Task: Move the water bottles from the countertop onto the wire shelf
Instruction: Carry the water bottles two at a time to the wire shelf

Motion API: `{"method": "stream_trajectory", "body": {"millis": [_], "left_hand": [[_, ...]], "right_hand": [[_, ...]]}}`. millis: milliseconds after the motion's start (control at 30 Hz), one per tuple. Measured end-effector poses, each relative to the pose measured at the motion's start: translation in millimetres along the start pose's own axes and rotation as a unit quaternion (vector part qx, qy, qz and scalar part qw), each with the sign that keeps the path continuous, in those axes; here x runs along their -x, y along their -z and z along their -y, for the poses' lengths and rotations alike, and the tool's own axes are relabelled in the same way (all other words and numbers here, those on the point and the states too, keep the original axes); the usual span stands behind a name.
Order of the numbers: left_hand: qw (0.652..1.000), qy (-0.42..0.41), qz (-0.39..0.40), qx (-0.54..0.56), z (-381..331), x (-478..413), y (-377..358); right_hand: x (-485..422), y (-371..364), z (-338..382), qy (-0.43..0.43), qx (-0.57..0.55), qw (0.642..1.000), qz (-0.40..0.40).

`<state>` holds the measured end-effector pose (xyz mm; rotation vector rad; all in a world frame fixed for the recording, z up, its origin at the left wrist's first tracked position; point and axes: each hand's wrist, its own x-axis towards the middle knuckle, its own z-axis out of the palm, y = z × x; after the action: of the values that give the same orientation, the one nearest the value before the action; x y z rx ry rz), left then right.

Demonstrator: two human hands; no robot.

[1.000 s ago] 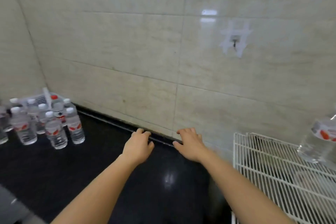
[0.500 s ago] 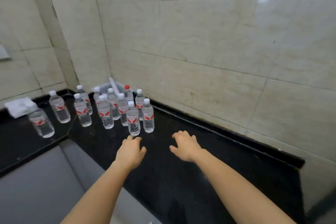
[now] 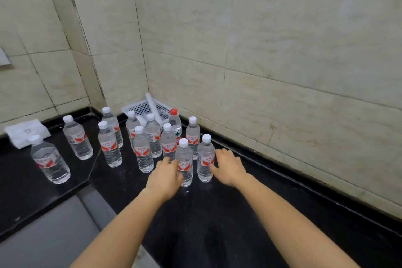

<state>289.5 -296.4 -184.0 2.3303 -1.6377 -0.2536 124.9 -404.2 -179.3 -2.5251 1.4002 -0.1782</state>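
Overlapping the front bottle [image 3: 184, 160], left hand [image 3: 165, 177] has unclear grip.

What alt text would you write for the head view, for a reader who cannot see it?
The left hand touches one water bottle, the right hand its neighbour, at the front of about a dozen upright bottles on a black countertop; a white basket sits in the tiled corner.
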Motion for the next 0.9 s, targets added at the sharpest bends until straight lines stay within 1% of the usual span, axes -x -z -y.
{"method": "stream_trajectory", "body": {"millis": [167, 333, 433, 500, 633, 733, 833, 900], "left_hand": [[1.0, -0.019, -0.002, 0.022, 13, -65, -4], [0.997, -0.073, 0.006, -0.016, 16, -108, -14], [0.994, -0.099, 0.024, -0.044, 16, -126, -15], [0.993, -0.107, 0.021, -0.046, 15, -133, -16], [0.992, -0.122, 0.009, -0.033, 14, -136, -16], [0.994, -0.106, 0.012, 0.021, 18, -129, -16], [0.992, -0.091, 0.003, 0.082, 23, -115, -15], [0.992, -0.096, -0.003, 0.08, 24, -101, -13]], "right_hand": [[-67, -1, 4, -0.028, 0.002, 0.999, -0.017], [-108, -8, 7, -0.011, 0.048, 0.999, -0.006], [-119, -12, 6, 0.011, 0.099, 0.995, -0.006], [-120, -14, 4, 0.024, 0.112, 0.993, -0.014], [-112, -15, 8, 0.023, 0.087, 0.996, -0.022], [-98, -20, 15, 0.01, 0.068, 0.997, -0.02], [-75, -32, 24, -0.027, 0.021, 0.998, -0.051], [-60, -37, 31, -0.067, -0.034, 0.994, -0.074]]}}
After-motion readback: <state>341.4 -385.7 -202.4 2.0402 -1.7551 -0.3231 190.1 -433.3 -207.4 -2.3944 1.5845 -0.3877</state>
